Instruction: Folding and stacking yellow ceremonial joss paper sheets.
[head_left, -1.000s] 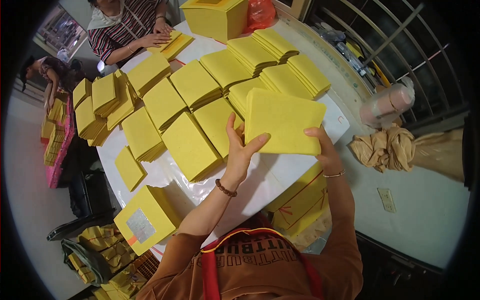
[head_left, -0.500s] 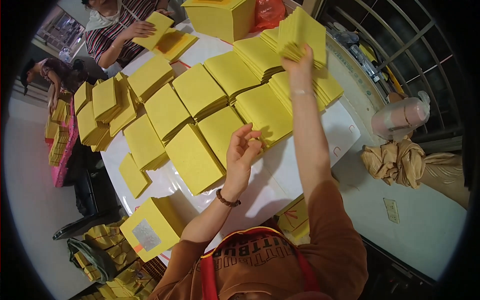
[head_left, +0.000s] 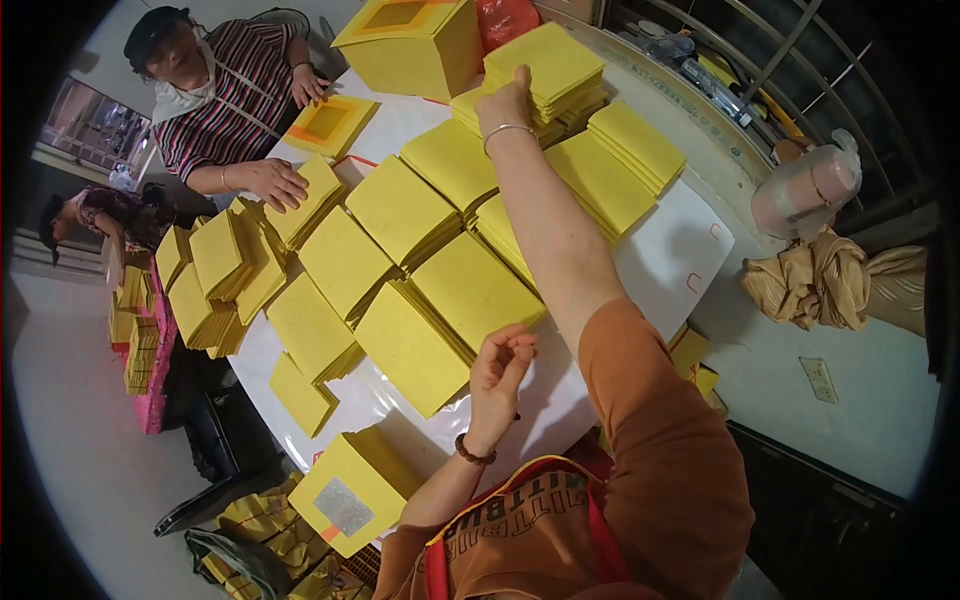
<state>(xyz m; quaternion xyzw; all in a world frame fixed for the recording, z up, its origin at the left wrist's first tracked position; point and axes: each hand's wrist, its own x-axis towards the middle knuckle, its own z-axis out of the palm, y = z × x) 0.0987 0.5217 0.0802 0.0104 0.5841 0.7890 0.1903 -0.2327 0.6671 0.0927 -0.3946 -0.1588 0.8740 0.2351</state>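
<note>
Stacks of yellow paper cover the white table (head_left: pixel 690 235). Reaching far forward, my right hand (head_left: pixel 505 105) grips the near left edge of a thick yellow paper stack (head_left: pixel 545 65), thumb on top. That stack rests on or just over other yellow stacks at the far side; the contact beneath is hidden. My left hand (head_left: pixel 500 375) hovers at the near edge by a neat stack (head_left: pixel 478 290), fingers curled toward the thumb, with nothing visible in them. Another stack (head_left: pixel 415 345) lies just left of it.
Across the table, a person in a striped top (head_left: pixel 235 90) touches a stack and an orange-centred sheet (head_left: pixel 330 125). A tall yellow block (head_left: pixel 410 60) stands at the back, another (head_left: pixel 350 495) near left. A window grille and bagged pink container (head_left: pixel 805 190) are right. Another person bends far left.
My right hand has carried the paper stack leftward and lowered it onto the far stacks. My left fingers have curled closer. The co-worker's lifted sheets are down, one hand now on a stack.
</note>
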